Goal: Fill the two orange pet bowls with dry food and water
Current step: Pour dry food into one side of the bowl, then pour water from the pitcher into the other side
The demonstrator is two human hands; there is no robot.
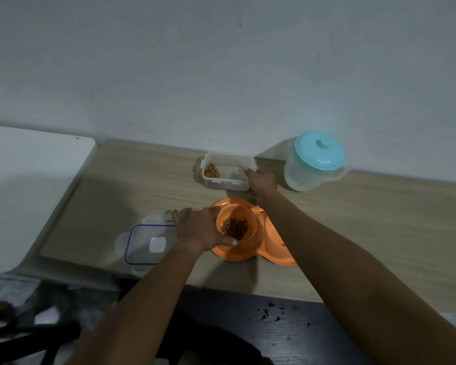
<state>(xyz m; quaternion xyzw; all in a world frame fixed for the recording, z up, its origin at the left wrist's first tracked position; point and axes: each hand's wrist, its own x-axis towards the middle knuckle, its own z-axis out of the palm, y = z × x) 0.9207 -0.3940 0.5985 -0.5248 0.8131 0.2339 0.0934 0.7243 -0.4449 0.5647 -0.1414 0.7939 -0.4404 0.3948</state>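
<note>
An orange double pet bowl [273, 250] lies on the wooden table near its front edge. Its left bowl [251, 219] holds a small heap of brown dry food [234, 227]. My left hand [198, 229] grips that bowl's left rim, thumb on the near edge. The other bowl is mostly hidden under my right forearm. A clear plastic food container [228, 180] stands behind, with a little dry food [211, 171] in its left end. My right hand [261, 180] holds the container's right end. A translucent water pitcher [304, 177] with a teal lid stands to the right, against the wall.
The container's clear lid [148, 243] with a blue seal lies flat to the left of my left hand. A white surface [24, 185] adjoins the wooden table [379, 222] on the left. Below the table edge is dark floor with scattered crumbs [271, 312].
</note>
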